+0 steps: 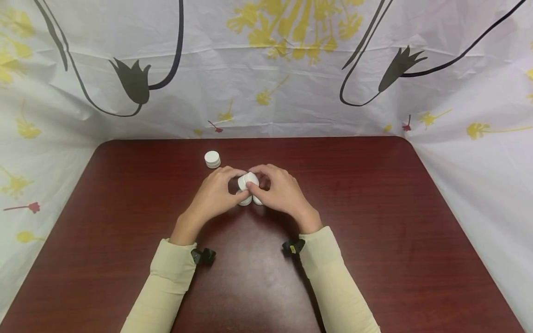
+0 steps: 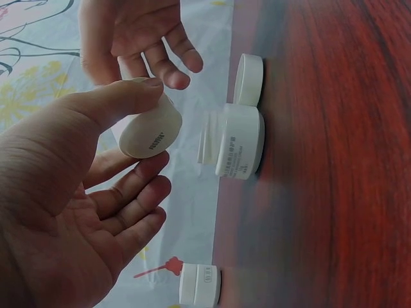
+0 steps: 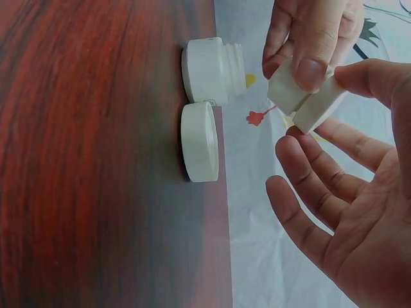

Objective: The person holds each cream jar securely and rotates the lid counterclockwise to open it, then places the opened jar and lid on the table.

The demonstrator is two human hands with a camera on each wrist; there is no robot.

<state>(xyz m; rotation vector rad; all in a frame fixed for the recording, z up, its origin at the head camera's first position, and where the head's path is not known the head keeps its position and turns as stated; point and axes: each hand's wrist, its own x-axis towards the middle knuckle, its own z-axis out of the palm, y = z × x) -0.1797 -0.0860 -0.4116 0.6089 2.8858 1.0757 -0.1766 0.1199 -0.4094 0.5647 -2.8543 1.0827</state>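
Observation:
Above the table, both hands hold a small white jar between them. In the right wrist view, a seam runs between its body and its lid. The left hand grips the body with thumb and fingers; small lettering shows on it in the left wrist view. My right hand pinches the lid between thumb and fingers. Just below stands an uncapped white jar, its threaded neck showing. Touching or close beside it, on the right, lies a loose white lid.
A capped white jar stands farther back, left of the hands. The dark red wooden table meets a patterned white cloth at its back and sides. Small black cameras sit at the wrists.

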